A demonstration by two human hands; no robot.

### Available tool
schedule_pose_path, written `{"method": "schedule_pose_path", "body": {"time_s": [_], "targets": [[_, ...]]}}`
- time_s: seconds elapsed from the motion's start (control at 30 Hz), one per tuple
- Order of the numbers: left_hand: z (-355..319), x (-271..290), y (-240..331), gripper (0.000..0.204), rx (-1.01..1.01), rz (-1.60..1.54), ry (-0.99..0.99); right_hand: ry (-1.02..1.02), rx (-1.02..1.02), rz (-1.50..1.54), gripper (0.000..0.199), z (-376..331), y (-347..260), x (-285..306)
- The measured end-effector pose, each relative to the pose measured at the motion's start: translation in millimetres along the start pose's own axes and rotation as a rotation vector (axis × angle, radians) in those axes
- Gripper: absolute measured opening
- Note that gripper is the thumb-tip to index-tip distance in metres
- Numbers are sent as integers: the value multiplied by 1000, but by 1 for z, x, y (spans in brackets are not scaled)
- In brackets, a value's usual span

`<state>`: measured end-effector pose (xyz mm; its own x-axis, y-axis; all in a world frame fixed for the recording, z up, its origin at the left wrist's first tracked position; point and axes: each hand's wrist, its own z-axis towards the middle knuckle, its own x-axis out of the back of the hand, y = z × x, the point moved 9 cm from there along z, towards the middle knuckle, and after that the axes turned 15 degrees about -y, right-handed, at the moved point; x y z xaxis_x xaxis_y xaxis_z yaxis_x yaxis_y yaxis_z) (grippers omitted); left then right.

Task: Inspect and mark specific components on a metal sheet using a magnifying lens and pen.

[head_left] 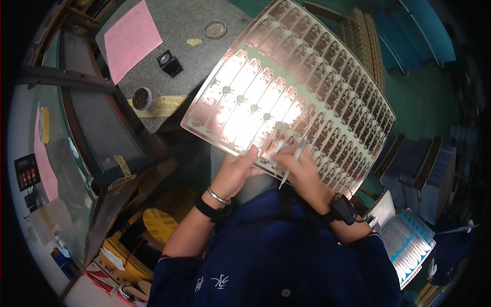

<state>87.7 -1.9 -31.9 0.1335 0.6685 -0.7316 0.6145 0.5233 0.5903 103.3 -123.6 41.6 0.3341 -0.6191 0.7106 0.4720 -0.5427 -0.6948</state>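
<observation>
- The left hand [236, 171], at lower centre, is curled closed on the near edge of a large copper-coloured circuit panel [291, 87], thumb on top.
- The right hand [303, 171] pinches a slim pen-like tool [292, 161] and a scrap of white material against the panel's lower edge.
- The panel fills the upper centre, tilted, glaring in the middle.
- Upper left: a round dish [215, 28], a small dark-filled jar [142, 99], a black magnifier [169, 63] and a pink sheet [131, 38] on a grey table [189, 20].
</observation>
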Motion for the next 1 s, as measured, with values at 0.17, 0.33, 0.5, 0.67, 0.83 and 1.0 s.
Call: {"method": "schedule_pose_path", "body": {"time_s": [0.17, 0.33, 0.5, 0.67, 0.83, 1.0], "targets": [[2, 9, -7, 43, 40, -3, -7, -40, 23, 25, 29, -5, -11, -9], [5, 0, -1, 43, 20, 1, -41, 90, -219, 72, 28, 3, 15, 10], [6, 3, -7, 41, 44, -57, -50, 36, 46, -59, 25, -6, -15, -1], [-3, 3, -10, 42, 83, 0, -47, 11, 206, 162, 23, -8, -37, 6], [-30, -14, -16, 47, 193, -135, -140, -162, 277, 132, 25, -11, -50, -26], [-44, -1, -25, 40, 137, -10, -111, -215, 332, 201, 22, -6, -57, -19]]}}
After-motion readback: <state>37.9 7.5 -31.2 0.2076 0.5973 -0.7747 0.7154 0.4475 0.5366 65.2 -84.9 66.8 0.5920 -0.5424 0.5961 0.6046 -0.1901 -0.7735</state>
